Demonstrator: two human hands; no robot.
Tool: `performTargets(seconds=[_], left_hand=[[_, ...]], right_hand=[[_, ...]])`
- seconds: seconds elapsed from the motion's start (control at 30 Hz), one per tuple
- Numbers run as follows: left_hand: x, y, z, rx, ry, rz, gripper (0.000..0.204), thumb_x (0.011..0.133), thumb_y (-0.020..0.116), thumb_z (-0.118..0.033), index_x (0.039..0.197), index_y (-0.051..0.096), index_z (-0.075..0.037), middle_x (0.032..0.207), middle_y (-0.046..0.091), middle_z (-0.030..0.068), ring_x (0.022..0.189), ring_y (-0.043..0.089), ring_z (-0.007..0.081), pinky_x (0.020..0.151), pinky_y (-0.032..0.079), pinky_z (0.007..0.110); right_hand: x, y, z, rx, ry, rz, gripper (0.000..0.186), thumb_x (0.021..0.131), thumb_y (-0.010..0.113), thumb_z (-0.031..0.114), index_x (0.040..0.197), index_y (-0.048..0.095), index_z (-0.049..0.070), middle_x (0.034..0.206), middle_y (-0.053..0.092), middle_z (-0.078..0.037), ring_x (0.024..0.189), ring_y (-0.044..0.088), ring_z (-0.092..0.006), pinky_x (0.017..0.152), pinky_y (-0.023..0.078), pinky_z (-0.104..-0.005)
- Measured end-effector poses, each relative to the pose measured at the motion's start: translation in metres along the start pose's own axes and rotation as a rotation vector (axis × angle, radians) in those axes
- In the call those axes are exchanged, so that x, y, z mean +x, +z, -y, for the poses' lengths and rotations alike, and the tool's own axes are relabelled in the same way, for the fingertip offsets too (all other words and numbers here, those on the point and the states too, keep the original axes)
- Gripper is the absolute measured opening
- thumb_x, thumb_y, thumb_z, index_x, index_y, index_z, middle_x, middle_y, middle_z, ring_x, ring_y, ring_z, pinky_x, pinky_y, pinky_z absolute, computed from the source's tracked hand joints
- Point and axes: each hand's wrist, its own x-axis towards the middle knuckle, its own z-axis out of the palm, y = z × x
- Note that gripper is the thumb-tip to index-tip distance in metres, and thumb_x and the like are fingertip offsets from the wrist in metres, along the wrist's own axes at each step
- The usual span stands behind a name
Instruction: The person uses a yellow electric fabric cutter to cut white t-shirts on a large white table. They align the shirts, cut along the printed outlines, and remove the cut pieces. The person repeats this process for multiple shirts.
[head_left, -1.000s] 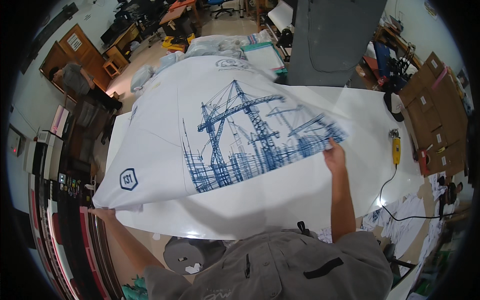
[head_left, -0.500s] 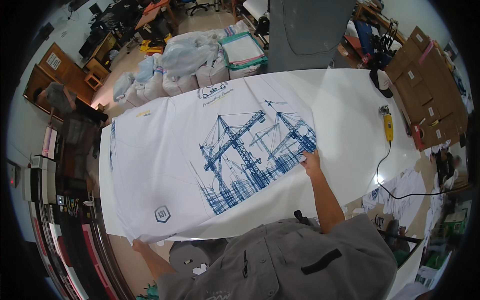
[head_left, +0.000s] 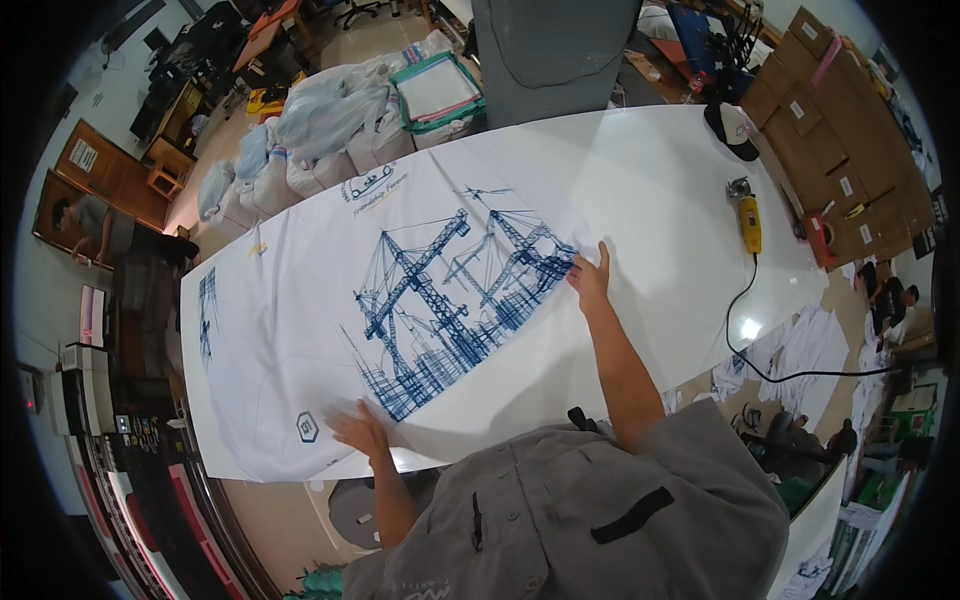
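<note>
A large white fabric panel printed with blue cranes lies over the white table, with soft folds across its left part. At its right edge is my right hand, thumb side pinching the cloth and one finger stretched upward. My left hand is over the near edge, by the lower corner of the crane print. Its fingers are spread and smeared by motion; nothing shows in them. Whether that hand touches the cloth I cannot tell.
On the table's right lie a yellow corded power tool, its black cable and a dark-and-white cap. Filled sacks and a grey pillar stand beyond the far edge. Cardboard rises at right; a person stands at left.
My left hand has let go of the fabric's near-left corner and moved right, its fingers spreading. The fabric's right edge has shifted left with my right hand. The whole view has shifted slightly.
</note>
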Motion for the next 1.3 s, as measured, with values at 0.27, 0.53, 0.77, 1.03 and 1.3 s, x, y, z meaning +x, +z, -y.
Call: performTargets(seconds=[0.27,0.53,0.77,1.03,1.3], left_hand=[[-0.031,-0.030,-0.005,0.108,-0.152,0.232,0.101,0.105,0.037,-0.074,0.172,0.013,-0.004,0.181,0.000,0.0183,0.167,-0.001,0.0388,0.131,0.007,0.064],[-0.016,-0.035,0.018,0.100,-0.118,0.322,0.114,0.098,0.045,-0.082,0.172,0.010,-0.001,0.181,0.001,0.0197,0.167,0.001,0.0390,0.130,0.008,0.066],[-0.073,-0.072,0.071,0.219,0.024,0.389,0.118,0.097,0.046,-0.084,0.172,0.009,-0.001,0.180,0.005,0.0209,0.166,0.005,0.0431,0.127,0.013,0.071],[-0.134,-0.079,0.093,0.210,0.057,0.359,0.116,0.098,0.044,-0.084,0.172,0.006,-0.003,0.181,0.005,0.0187,0.166,0.009,0.0406,0.128,0.011,0.069],[-0.123,-0.077,0.069,0.287,-0.169,0.256,0.100,0.106,0.036,-0.075,0.172,0.015,-0.003,0.180,0.013,0.0188,0.167,0.007,0.0375,0.129,0.008,0.068]], right_hand=[[0.078,-0.045,0.019,-0.732,-0.696,-0.241,0.050,0.092,0.067,0.007,0.142,0.062,-0.002,0.139,0.065,-0.021,0.133,0.059,-0.0363,0.111,0.048,-0.0441],[0.061,-0.052,-0.002,-1.631,-0.946,0.202,0.074,0.109,0.050,0.052,0.164,0.036,0.004,0.174,0.033,-0.017,0.160,0.031,-0.0348,0.121,0.024,-0.0753],[0.029,-0.161,0.048,-1.836,-0.647,0.306,0.082,0.108,0.043,0.062,0.172,0.024,0.013,0.181,0.015,-0.008,0.167,0.014,-0.0274,0.125,0.007,-0.0768],[-0.002,-0.208,0.063,-1.920,-0.570,0.353,0.085,0.106,0.045,0.067,0.172,0.023,0.018,0.182,0.012,-0.003,0.167,0.010,-0.0256,0.125,0.005,-0.0770],[0.017,-0.219,0.078,-1.674,-0.747,0.246,0.065,0.102,0.062,0.052,0.155,0.055,0.014,0.166,0.046,-0.007,0.155,0.039,-0.0284,0.124,0.017,-0.0736]])
